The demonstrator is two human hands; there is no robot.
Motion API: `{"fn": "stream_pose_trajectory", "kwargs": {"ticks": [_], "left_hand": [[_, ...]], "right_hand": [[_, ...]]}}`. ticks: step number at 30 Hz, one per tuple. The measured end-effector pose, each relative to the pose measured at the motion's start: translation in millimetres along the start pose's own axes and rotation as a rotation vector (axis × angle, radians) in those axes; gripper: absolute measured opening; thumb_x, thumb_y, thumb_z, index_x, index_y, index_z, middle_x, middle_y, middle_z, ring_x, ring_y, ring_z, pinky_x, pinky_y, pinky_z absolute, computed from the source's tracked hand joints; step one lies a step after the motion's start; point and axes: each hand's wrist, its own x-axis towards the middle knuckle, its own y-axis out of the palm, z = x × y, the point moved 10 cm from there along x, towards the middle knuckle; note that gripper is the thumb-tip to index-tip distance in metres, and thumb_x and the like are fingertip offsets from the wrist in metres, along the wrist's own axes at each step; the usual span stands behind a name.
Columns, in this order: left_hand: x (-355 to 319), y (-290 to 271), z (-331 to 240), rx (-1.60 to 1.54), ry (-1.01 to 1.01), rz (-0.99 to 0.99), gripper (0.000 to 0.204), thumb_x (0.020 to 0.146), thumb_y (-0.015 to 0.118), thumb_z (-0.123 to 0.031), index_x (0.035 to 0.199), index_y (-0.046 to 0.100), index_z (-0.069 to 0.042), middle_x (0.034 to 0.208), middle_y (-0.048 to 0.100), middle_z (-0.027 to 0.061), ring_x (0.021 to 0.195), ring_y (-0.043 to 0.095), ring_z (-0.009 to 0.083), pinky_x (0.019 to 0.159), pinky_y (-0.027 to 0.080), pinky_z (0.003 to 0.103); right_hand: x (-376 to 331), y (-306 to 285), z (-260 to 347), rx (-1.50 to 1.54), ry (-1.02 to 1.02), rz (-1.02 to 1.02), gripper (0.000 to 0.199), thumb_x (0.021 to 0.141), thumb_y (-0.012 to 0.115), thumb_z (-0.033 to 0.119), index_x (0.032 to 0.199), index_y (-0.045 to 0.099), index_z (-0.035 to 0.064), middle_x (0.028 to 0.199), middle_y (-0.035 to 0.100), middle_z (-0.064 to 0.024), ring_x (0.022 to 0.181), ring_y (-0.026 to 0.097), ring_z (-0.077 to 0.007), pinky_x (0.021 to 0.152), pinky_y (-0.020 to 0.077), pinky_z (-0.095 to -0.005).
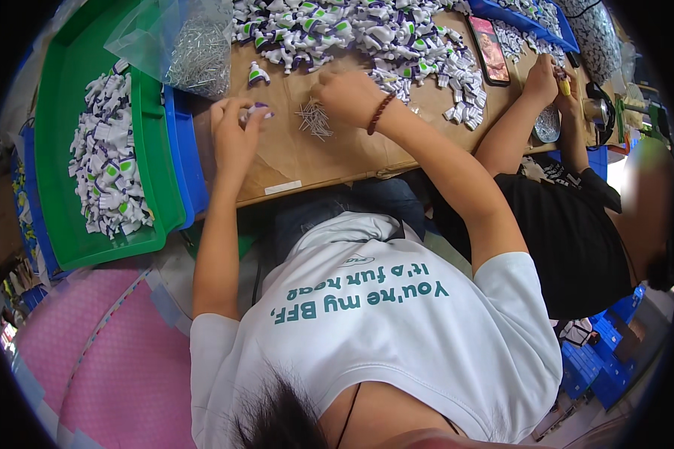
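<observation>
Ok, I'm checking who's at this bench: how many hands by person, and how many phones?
Own hands: 2, left hand pinching a white plastic part, right hand at the metal pins
Co-worker's hands: 2
Phone: 1
Total: 5

The right hand hides its own fingertips, so its grip cannot be told; the small white-and-purple plastic piece in the left hand is half covered.

One head-worn fisheye view, steeply downward and close over the cardboard-covered table (edges curved).
</observation>
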Motion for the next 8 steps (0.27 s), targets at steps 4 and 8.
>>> {"fn": "stream_pose_trajectory", "kwargs": {"ticks": [4, 8], "left_hand": [[-34, 44, 17, -0.94, -0.592, 0.114, 0.024, 0.085, 0.061, -0.018, 0.101, 0.055, 0.0, 0.089, 0.059, 0.0049, 0.074, 0.058, 0.0126, 0.064, 0.047, 0.021], [-48, 73, -10, -1.31, -0.722, 0.262, 0.034, 0.085, 0.061, -0.017, 0.113, 0.049, -0.002, 0.09, 0.06, 0.0054, 0.075, 0.059, 0.015, 0.074, 0.05, 0.023]], "right_hand": [[-24, -47, -13, 0.561, 0.219, -0.127, 0.019, 0.073, 0.063, 0.016, 0.089, 0.06, 0.007, 0.074, 0.063, -0.0133, 0.067, 0.063, -0.0271, 0.06, 0.0482, -0.0368], [-48, -53, -2, 0.989, 0.283, -0.192, 0.026, 0.078, 0.062, 0.015, 0.103, 0.06, 0.0082, 0.084, 0.066, -0.0137, 0.078, 0.065, -0.0222, 0.068, 0.0493, -0.032]]}}
